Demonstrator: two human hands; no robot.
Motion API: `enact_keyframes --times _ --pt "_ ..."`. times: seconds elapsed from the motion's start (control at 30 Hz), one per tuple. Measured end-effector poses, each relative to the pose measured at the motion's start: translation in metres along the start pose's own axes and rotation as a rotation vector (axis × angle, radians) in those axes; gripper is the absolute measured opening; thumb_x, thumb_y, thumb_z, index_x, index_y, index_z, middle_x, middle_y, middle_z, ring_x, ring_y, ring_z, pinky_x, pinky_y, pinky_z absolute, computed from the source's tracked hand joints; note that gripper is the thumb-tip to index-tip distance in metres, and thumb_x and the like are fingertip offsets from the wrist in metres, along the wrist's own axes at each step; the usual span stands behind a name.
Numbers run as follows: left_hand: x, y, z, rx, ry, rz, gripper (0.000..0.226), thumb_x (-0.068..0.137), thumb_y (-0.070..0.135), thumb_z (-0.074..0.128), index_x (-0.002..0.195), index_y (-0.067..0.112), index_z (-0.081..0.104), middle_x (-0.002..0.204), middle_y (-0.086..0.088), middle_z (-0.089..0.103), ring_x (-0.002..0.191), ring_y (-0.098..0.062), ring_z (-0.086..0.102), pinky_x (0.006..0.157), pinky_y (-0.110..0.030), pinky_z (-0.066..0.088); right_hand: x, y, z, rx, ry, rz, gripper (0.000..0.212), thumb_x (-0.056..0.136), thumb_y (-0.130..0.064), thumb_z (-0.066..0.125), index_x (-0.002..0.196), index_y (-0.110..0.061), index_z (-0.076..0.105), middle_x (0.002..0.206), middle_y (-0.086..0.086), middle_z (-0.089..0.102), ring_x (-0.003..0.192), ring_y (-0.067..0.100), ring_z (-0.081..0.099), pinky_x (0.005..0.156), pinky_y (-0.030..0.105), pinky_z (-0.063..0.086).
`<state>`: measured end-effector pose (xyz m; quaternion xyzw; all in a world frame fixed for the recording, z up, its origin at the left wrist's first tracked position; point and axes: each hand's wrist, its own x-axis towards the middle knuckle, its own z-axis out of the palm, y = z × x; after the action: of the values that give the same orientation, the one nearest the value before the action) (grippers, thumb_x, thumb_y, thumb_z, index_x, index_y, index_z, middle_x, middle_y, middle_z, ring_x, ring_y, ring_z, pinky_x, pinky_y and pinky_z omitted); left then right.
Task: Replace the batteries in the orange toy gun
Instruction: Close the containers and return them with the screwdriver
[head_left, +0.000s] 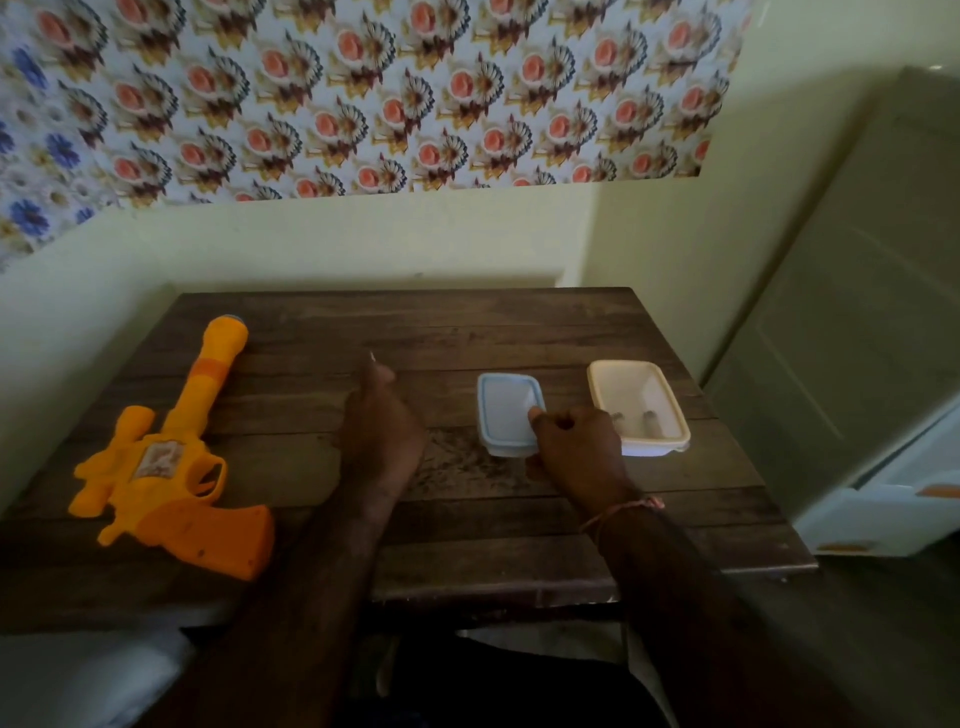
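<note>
Orange toy gun (171, 457) lies flat at the left edge of the wooden table (467, 322), barrel pointing to the far-left corner, handle toward the near edge. Neither of my hands touches it.

My left hand (382, 431) is over the middle of the table, well apart from the gun, which sits off to its left. Fingers loosely curled, one finger pointing toward the far edge, holding nothing that I can see. Whether the hand rests on the wood or hovers, cannot tell.

My right hand (576, 447) is toward the right side of the table, at the near right corner of the small blue-rimmed container (506, 410). Thumb lies on the rim, the other fingers curled at the outer wall, so I am pinching that container by its corner. A thin thread band (618, 512) is round my right wrist.

Just beside it, to the right, stands a cream container (618, 379), open, nearer the right edge. Two small dark cylinders, likely batteries (634, 418), lie inside at its near end; blurred, cannot be sure. The inside of the blue-rimmed one shows only pale floor where I can see it; my hand hides part.

The gun is far from my right hand's grip, with the left hand between them.

Patterned floral wallpaper (363, 93) on the wall behind the table's far edge.
</note>
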<state>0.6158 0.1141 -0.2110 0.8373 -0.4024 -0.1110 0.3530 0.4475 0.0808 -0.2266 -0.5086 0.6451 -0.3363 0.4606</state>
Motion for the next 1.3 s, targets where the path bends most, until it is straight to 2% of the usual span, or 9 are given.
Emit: enact_keyframes --times 0.17,0.33,0.47,0.6,0.7,0.8,1.03,1.2,1.3 --pt "0.001 0.01 0.014 -0.374 -0.131 -0.123 0.034 0.095 0.004 0.043 0.106 0.026 0.067 0.123 -0.011 0.065 0.107 -0.034 0.062 0.085 -0.04 0.051 0.006 -0.002 0.006 0.017 -0.1 0.045 0.025 0.089 -0.035 0.063 0.1 -0.013 0.066 0.095 0.005 0.07 0.084 0.018 0.069 0.073 0.034 0.059" --pt "-0.006 0.032 0.016 -0.467 -0.325 -0.262 0.052 0.097 0.053 0.049 0.132 0.015 0.058 0.127 -0.008 0.058 0.104 -0.024 0.056 0.083 -0.03 0.039 0.004 -0.006 0.011 0.131 -0.144 0.04 0.016 0.09 -0.029 0.062 0.085 -0.014 0.064 0.08 0.008 0.07 0.072 0.023 0.072 0.074 0.043 0.06" --pt "-0.005 0.038 0.02 -0.591 -0.416 -0.425 0.054 0.094 0.05 0.055 0.136 0.016 0.052 0.098 -0.002 0.053 0.079 -0.016 0.049 0.072 -0.033 0.045 -0.001 -0.011 0.01 0.192 -0.204 0.036 0.017 0.091 -0.035 0.059 0.087 -0.019 0.062 0.09 0.007 0.068 0.08 0.021 0.071 0.069 0.039 0.061" --pt "-0.002 0.036 0.017 -0.644 -0.412 -0.47 0.048 0.096 0.048 0.054 0.132 0.016 0.052 0.087 -0.001 0.049 0.08 -0.019 0.051 0.069 -0.033 0.046 0.009 0.001 -0.032 -0.299 0.309 -0.25 0.031 0.089 -0.047 0.057 0.097 -0.019 0.067 0.089 0.0 0.069 0.082 0.018 0.065 0.078 0.04 0.056" --pt "-0.003 0.032 0.017 -0.621 -0.422 -0.484 0.05 0.097 0.049 0.052 0.134 0.016 0.049 0.089 -0.004 0.049 0.081 -0.02 0.051 0.069 -0.032 0.045 0.03 0.022 -0.081 -0.479 0.569 -0.182 0.051 0.081 -0.052 0.056 0.105 -0.008 0.064 0.104 0.016 0.065 0.095 0.034 0.061 0.084 0.04 0.051" --pt "-0.008 0.03 0.017 -0.606 -0.428 -0.487 0.052 0.096 0.052 0.051 0.133 0.016 0.05 0.091 -0.006 0.051 0.081 -0.021 0.053 0.066 -0.031 0.044 0.048 0.033 -0.1 -0.5 0.456 0.03 0.068 0.076 -0.061 0.052 0.103 0.001 0.066 0.105 0.025 0.065 0.095 0.039 0.062 0.082 0.04 0.05" --pt "-0.028 0.032 0.006 -0.659 -0.416 -0.486 0.049 0.095 0.053 0.052 0.127 0.015 0.054 0.09 -0.005 0.053 0.081 -0.021 0.053 0.06 -0.031 0.039 0.019 0.022 -0.084 -0.17 0.206 0.068 0.038 0.1 -0.03 0.042 0.132 -0.012 0.052 0.124 0.014 0.062 0.114 0.029 0.058 0.091 0.031 0.042" --pt "-0.051 0.02 -0.018 -0.715 -0.413 -0.509 0.049 0.093 0.054 0.055 0.121 0.014 0.058 0.096 -0.008 0.06 0.084 -0.024 0.058 0.063 -0.031 0.044 -0.038 -0.002 -0.063 0.361 0.146 0.099 0.014 0.092 -0.018 0.057 0.08 -0.012 0.061 0.088 0.012 0.063 0.076 0.025 0.06 0.061 0.038 0.053" --pt "-0.067 0.009 -0.038 -0.761 -0.405 -0.508 0.05 0.093 0.054 0.055 0.123 0.014 0.059 0.098 -0.008 0.061 0.086 -0.024 0.06 0.063 -0.031 0.045 -0.067 -0.012 -0.052 0.432 0.092 0.111 0.017 0.093 -0.022 0.057 0.077 -0.02 0.055 0.086 0.006 0.059 0.082 0.023 0.058 0.06 0.034 0.049"
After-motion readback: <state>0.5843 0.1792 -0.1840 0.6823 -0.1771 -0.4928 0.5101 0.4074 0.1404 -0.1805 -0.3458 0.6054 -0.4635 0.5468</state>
